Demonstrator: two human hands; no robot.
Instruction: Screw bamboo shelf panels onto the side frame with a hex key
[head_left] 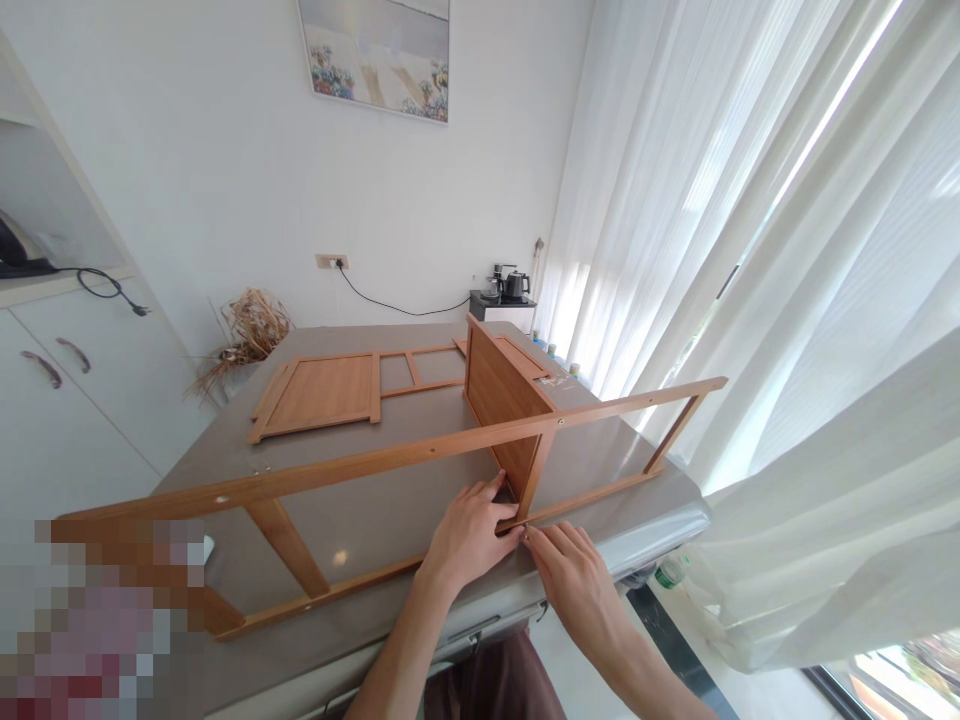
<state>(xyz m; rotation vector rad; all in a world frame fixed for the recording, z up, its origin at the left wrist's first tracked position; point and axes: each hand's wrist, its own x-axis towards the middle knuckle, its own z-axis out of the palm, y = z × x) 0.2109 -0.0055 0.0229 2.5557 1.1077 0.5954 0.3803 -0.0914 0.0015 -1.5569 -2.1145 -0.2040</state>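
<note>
A ladder-like wooden frame (420, 450) stands on its long edge on the table, with a wooden shelf panel (514, 385) joined upright across it. My left hand (469, 530) grips the frame's lower rail at the panel's near corner, its fingers partly spread over the panel and rail. At the same joint, on the outer side of the rail, my right hand (570, 560) has thumb and fingertips pinched together. Whatever sits in that pinch is too small and covered to name. Small holes and metal fittings (561, 421) show along the upper rail.
Another wooden panel with a frame (322, 395) lies flat on the grey table (420, 415). Small hardware (553, 380) lies past the shelf panel. A blurred patch covers the lower left. Curtains (675, 200) hang at right; a coffee maker and kettle (516, 285) stand at the back.
</note>
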